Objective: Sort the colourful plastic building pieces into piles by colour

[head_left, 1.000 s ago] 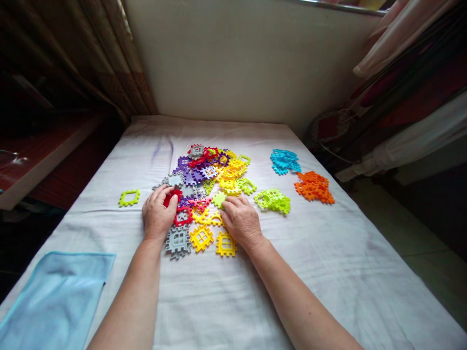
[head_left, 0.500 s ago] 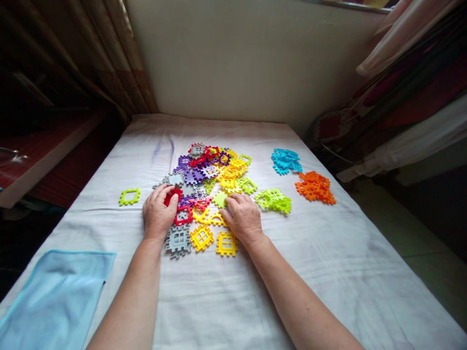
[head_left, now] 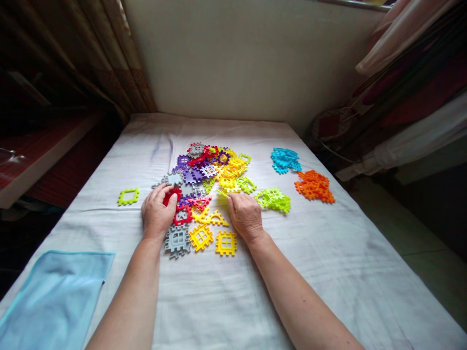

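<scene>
A mixed heap of toothed plastic pieces lies mid-table, with purple pieces (head_left: 193, 174) and yellow pieces (head_left: 233, 170) in it. At its left edge my left hand (head_left: 157, 210) rests with thumb and fingers around a red piece (head_left: 171, 195). My right hand (head_left: 245, 214) pinches a light green piece (head_left: 222, 193), tilted nearly edge-on, at the heap's right side. Nearer to me lie grey pieces (head_left: 178, 239), a yellow window piece (head_left: 201, 236) and another yellow window piece (head_left: 226, 242). A green pile (head_left: 273, 200) sits right of my right hand.
A blue pile (head_left: 285, 160) and an orange pile (head_left: 314, 186) lie to the right. One green frame piece (head_left: 128, 196) is at the left. A light blue cloth (head_left: 58, 296) covers the near left corner. A wall stands behind the table.
My right hand has taken hold of the light green piece and tipped it up from lying flat, moving slightly right. My left hand has barely moved.
</scene>
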Tool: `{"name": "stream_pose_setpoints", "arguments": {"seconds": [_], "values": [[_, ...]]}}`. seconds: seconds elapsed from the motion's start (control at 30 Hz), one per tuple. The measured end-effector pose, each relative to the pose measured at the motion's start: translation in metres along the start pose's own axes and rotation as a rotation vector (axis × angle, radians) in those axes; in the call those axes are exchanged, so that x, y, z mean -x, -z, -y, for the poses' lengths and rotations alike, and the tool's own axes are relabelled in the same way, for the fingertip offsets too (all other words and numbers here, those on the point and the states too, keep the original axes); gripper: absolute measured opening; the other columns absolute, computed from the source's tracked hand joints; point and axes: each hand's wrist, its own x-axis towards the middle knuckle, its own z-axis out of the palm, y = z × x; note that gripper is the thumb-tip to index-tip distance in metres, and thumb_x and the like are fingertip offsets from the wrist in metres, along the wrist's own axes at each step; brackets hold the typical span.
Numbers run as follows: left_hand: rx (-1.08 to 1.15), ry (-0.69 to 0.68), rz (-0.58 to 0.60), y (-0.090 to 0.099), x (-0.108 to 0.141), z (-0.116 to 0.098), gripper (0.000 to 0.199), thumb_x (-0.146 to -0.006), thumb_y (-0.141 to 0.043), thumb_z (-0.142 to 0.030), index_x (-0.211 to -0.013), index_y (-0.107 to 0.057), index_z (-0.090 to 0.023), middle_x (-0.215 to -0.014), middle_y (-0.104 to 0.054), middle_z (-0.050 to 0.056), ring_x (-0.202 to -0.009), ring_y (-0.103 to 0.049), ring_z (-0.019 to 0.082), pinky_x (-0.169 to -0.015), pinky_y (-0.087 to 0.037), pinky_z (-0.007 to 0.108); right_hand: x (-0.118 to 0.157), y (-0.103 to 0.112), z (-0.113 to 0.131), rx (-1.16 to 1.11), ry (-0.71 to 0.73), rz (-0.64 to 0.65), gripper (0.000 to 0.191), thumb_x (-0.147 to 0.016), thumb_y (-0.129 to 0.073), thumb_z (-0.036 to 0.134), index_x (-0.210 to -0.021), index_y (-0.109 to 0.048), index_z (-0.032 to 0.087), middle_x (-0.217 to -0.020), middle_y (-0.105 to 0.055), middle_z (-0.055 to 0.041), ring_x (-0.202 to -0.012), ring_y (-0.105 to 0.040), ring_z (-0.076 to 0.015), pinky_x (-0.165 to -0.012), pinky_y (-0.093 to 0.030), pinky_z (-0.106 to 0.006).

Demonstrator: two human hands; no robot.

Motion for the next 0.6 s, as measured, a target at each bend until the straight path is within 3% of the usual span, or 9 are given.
{"name": "stream_pose_setpoints", "arguments": {"seconds": [0.13,0.3,0.6], "values": [[0.005,-0.001,-0.007,0.0005,0.0,0.0002,0.033,-0.086,-0.053,-0.041,-0.109,-0.07,-0.024,-0.129,-0.066,0.008,-0.12,-0.06,0.027,-0.111,-0.042,0.044,0.0013,-0.0038,-0.0045,-0.028,-0.033,-0.041,0.034,-0.104,-0.036,0.029,-0.096,-0.068,0.019,-0.086,-0.072,-0.0081,-0.079,-0.063,-0.0193,-0.076,-0.04,-0.029],[0.014,-0.011,-0.017,0.0002,0.0002,0.0007,0.032,-0.086,-0.053,-0.04,-0.107,-0.07,-0.024,-0.128,-0.067,0.007,-0.119,-0.06,0.026,-0.111,-0.041,0.044,0.0025,-0.0049,-0.0046,-0.001,-0.072,-0.006,0.032,-0.103,-0.039,0.031,-0.092,-0.067,0.02,-0.077,-0.071,-0.0055,-0.07,-0.062,-0.0172,-0.067,-0.038,-0.027],[0.002,-0.011,-0.023,-0.001,0.0007,0.0018,0.032,-0.087,-0.053,-0.04,-0.109,-0.07,-0.024,-0.128,-0.067,0.007,-0.12,-0.06,0.026,-0.11,-0.042,0.044,0.0063,-0.0013,-0.0013,-0.081,-0.016,0.031,0.023,-0.098,-0.049,0.026,-0.108,-0.07,0.021,-0.096,-0.075,-0.0084,-0.087,-0.067,-0.0195,-0.077,-0.046,-0.028]]}}
